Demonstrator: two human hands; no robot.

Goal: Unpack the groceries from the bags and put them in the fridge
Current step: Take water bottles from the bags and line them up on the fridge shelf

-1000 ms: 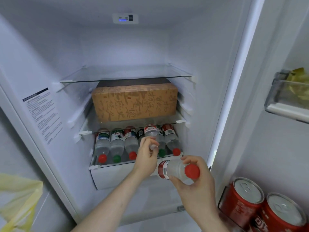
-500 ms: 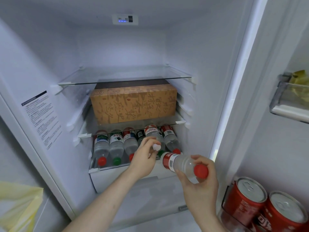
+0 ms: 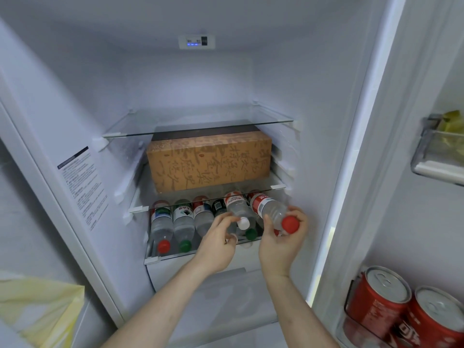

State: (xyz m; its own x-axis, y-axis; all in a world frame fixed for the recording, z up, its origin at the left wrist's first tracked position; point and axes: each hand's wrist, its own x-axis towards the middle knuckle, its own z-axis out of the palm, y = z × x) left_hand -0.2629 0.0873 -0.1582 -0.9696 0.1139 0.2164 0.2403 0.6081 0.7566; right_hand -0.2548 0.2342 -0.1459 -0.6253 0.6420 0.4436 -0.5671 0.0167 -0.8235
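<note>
While the right hand (image 3: 281, 243) grips one red-capped bottle (image 3: 272, 212) at the shelf's (image 3: 150, 259) right end, the left hand (image 3: 218, 243) pinches a white-capped bottle (image 3: 238, 209) beside it; four more bottles lie leftward, labels unreadable.

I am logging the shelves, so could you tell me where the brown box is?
In the head view the brown box sits mid-fridge on a glass shelf, directly above the row of lying bottles.
</note>
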